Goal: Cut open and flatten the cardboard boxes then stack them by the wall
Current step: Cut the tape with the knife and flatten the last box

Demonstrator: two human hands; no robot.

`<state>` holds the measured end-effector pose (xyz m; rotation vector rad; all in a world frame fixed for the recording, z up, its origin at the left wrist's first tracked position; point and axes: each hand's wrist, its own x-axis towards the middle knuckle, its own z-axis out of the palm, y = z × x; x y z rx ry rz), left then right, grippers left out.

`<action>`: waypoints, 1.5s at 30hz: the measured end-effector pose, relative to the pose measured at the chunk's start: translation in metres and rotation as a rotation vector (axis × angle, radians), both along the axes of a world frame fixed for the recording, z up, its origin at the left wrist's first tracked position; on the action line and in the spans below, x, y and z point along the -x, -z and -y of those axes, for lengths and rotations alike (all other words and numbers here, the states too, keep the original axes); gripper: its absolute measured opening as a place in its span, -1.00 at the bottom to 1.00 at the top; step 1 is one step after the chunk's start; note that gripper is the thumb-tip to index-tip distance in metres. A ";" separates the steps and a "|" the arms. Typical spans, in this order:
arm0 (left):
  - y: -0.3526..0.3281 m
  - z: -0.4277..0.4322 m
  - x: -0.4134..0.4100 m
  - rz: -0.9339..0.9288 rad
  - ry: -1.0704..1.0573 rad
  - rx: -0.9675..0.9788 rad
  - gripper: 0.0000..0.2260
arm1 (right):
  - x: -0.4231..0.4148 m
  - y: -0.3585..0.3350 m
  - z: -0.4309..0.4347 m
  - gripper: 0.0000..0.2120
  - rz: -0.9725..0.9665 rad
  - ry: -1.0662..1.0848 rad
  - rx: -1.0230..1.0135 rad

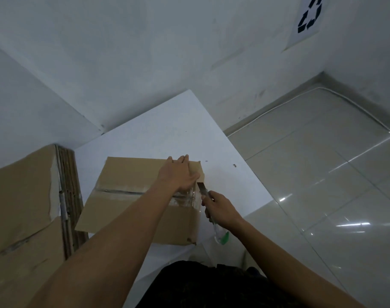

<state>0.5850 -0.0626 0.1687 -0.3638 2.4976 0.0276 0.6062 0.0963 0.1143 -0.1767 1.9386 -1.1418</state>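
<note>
A closed brown cardboard box [132,196] sits mid-frame on a white tabletop [167,134]. Our left hand [180,174] presses flat on its lid, fingers straight. Our right hand [221,210], fingers curled round a clear-handled utility knife [204,192], holds the blade tip at the box's right edge. The clear tape seam [120,191] runs leftward from the blade, so we judge the cut must travel left, close beneath our left thumb.
</note>
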 end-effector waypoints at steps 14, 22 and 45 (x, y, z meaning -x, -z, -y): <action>0.020 0.016 0.007 0.035 -0.006 -0.006 -0.32 | -0.003 0.000 0.001 -0.76 -0.027 0.054 0.037; 0.025 0.018 0.006 0.014 -0.003 -0.010 -0.31 | -0.004 -0.007 0.004 -0.72 -0.023 -0.085 -0.020; 0.062 0.075 -0.118 -0.507 -0.331 -0.263 -0.34 | -0.016 -0.025 -0.034 -0.73 0.128 0.056 0.032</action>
